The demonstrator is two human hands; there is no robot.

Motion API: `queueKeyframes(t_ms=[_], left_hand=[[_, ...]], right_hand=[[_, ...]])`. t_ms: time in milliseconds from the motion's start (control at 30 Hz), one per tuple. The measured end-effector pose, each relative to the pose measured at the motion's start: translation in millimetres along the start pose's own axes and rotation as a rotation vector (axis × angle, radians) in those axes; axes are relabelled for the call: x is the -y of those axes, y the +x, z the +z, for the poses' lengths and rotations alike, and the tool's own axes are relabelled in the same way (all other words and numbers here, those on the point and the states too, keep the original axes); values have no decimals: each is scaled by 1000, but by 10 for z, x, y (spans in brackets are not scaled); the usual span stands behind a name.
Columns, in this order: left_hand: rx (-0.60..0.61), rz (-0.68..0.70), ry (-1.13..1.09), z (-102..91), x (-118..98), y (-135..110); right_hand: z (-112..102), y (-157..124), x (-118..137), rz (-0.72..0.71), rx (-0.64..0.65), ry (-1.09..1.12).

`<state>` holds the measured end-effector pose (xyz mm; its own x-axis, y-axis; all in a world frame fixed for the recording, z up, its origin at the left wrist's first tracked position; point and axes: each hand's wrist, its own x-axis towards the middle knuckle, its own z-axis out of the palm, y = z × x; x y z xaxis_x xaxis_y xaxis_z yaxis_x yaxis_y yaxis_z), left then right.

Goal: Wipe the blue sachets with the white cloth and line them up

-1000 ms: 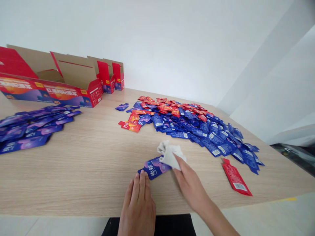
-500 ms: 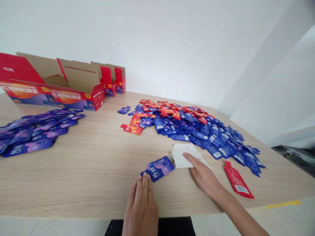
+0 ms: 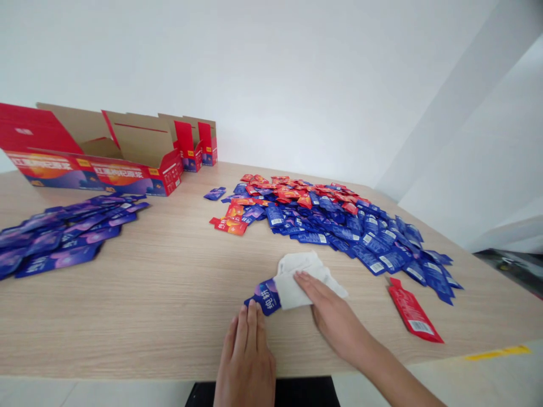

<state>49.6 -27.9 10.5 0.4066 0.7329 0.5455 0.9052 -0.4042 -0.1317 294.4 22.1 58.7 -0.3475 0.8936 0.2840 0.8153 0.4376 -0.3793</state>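
The left hand [image 3: 247, 362] has its fingers stretched straight and set close together, their tips resting on the spouted end of a blue-and-purple spout pouch [image 3: 267, 295]; they press from above and grip nothing. The right hand [image 3: 333, 316] reaches in from the other side, its visible fingers extended over a folded white cloth [image 3: 292, 294]. Whether the thumb pinches the cloth from beneath cannot be told, because it is hidden.

The pouch lies flat, print up, on the wood-grain counter [image 3: 178, 305], near the front edge, with the cloth covering its wider end. To wipe it well, I would keep the left fingertips firm on the spout end so that it does not skid, and draw the cloth away from them with light, even pressure. The pouch probably holds liquid, so hard pressing could bulge or strain its seams. The cloth is best kept flat, so that no fold drags a corner up.

To the right lies a single red pouch [image 3: 413, 314], apart from the others. Beyond the hands spreads a mixed heap of blue and red pouches [image 3: 339, 220]; on the left are overlapping rows of blue-purple pouches [image 3: 80, 226], with a long open carton [image 3: 172, 174] behind them.
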Motion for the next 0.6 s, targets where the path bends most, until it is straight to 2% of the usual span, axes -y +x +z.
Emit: queueKeyframes(t_ms=[67, 133, 200, 267, 333, 400, 467, 600], left_hand=[[-10, -18, -6, -6, -14, 5], [3, -24, -3, -9, -33, 7], [12, -22, 8, -6, -48, 10], [2, -11, 12, 0, -55, 16], [3, -3, 10, 5, -54, 23], [24, 2, 10, 6, -45, 25], [20, -9, 14, 5, -33, 18], [-16, -6, 13, -1, -20, 6]], right_hand=[[-114, -31, -259, 84, -37, -47], [-193, -17, -303, 138, -57, -47], [-192, 35, -120, 129, -83, 17], [-101, 102, 199, 45, -88, 115], [42, 167, 504, -65, -9, 172], [168, 216, 655, -172, 51, 163], [220, 228, 591, -192, 63, 114], [69, 141, 24, 12, -8, -20]])
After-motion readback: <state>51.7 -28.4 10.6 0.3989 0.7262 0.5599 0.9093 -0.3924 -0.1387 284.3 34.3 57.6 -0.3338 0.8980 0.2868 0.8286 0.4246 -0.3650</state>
